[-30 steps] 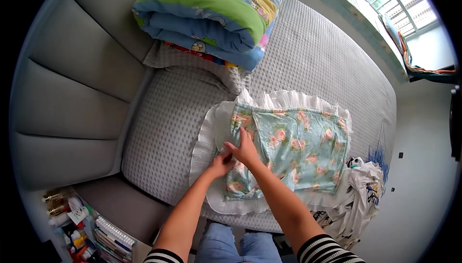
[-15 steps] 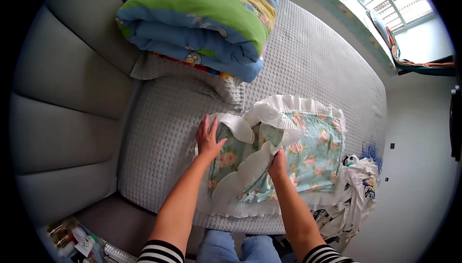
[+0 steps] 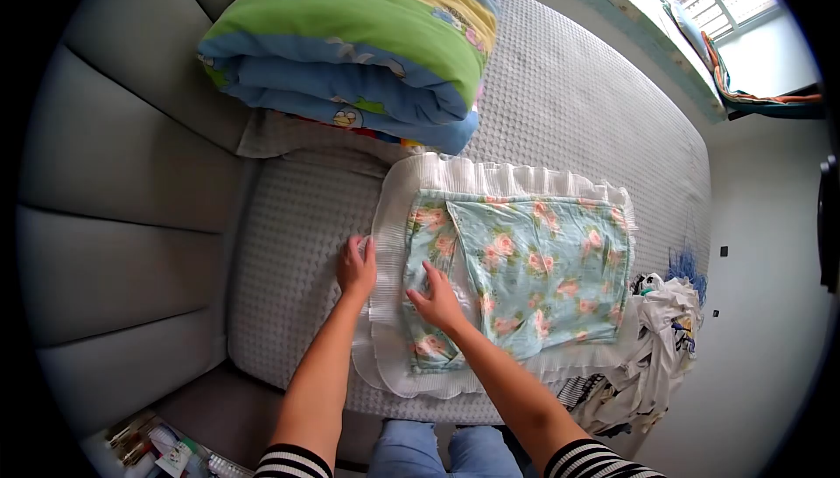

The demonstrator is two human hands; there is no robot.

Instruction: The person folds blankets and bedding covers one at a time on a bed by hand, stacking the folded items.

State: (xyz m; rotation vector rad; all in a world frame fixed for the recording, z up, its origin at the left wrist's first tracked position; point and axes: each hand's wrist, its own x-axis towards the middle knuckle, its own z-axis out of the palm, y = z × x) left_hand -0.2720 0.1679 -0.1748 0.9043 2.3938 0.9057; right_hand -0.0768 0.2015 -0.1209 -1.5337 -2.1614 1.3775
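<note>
A pale green floral pillowcase (image 3: 560, 259) with a wide white pleated ruffle lies flat on the bed, its overlapping panel edge parted near the left end. At the outer left ruffle, my left hand (image 3: 354, 270) has its fingers bent close together around the edge, holding the pillowcase there. My right hand (image 3: 437, 303) rests over the left part of the pillowcase by the parted panel. Its thumb and fingers are spread, with nothing gripped. A strip of white lining shows beside the right hand.
The grey textured bedspread (image 3: 577, 84) lies beneath. A folded cartoon quilt (image 3: 350, 49) sits on a grey pillow (image 3: 297, 139) at the back. A padded headboard (image 3: 122, 163) rises on the left. Rumpled clothes (image 3: 656, 338) are heaped at the right edge.
The folded-back ruffle and panel at the left now lie flat. My right hand has let go of the fabric and moved left; my left hand has shifted slightly left and down.
</note>
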